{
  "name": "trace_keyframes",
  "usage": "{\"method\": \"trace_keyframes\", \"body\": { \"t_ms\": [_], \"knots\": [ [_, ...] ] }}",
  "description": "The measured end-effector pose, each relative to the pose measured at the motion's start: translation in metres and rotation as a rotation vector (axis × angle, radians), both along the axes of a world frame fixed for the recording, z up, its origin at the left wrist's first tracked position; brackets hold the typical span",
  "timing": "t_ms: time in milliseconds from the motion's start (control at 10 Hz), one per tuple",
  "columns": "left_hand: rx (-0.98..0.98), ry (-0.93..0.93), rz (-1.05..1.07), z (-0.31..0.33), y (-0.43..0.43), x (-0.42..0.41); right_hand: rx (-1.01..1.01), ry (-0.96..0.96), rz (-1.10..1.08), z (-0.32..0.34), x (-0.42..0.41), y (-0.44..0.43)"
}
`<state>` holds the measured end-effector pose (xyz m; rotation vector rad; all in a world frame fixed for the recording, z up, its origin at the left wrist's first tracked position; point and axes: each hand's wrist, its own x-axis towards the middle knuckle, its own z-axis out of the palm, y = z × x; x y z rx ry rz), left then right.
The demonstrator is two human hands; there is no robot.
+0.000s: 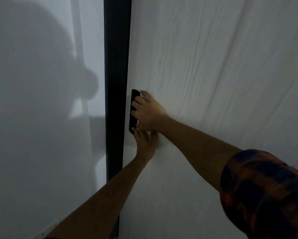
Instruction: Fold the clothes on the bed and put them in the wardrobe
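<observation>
A white wood-grain wardrobe door (213,66) fills the right of the head view. A black recessed handle (133,107) sits at its left edge, beside a dark vertical frame strip (116,83). My right hand (149,112) has its fingers hooked into the handle. My left hand (144,142) lies just below it, fingers fairly straight against the door near the handle's lower end. No clothes and no bed are in view.
A plain white wall (41,135) with my shadow on it lies left of the dark strip. A plaid sleeve (265,195) covers my right upper arm at the lower right.
</observation>
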<state>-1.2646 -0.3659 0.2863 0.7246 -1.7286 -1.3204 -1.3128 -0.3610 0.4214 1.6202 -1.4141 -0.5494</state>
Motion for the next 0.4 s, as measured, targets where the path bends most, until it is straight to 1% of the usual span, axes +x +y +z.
{"method": "trace_keyframes", "body": {
  "t_ms": [200,300,400],
  "knots": [
    [0.012,0.003,-0.052,-0.002,-0.006,0.009,-0.005,-0.028,0.003,-0.003,0.002,-0.003],
    [-0.008,-0.027,-0.104,-0.001,-0.008,0.021,0.007,-0.092,0.047,-0.002,0.002,-0.003],
    [-0.021,-0.076,-0.115,0.005,-0.015,0.040,0.023,-0.290,0.159,0.003,0.003,0.002]
  ]
}}
